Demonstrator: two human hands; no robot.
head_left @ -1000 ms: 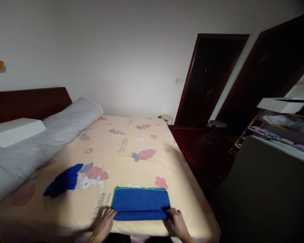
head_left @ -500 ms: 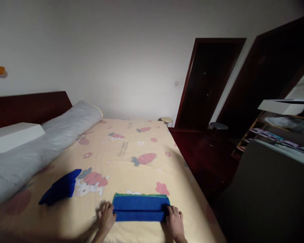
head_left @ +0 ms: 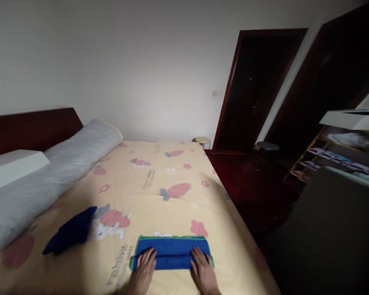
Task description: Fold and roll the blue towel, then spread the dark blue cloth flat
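A blue cloth with green edging lies folded into a flat rectangle at the near part of the bed. A crease runs across it from side to side. On its left end my left hand rests flat, fingers stretched forward. My right hand presses on the right end, also with fingers extended and slightly spread. Neither hand grips the fabric. To the left, a second, darker blue cloth lies crumpled on the bedsheet.
The bed has a yellow sheet printed with carrots and rabbits. A grey rolled bundle and a white box sit by the headboard. Beyond the right edge are stools, a shoe rack and a dark panel.
Both hands have moved from gripping the folded cloth's side edges inward onto its top, and the fingers have straightened. The view has shifted slightly.
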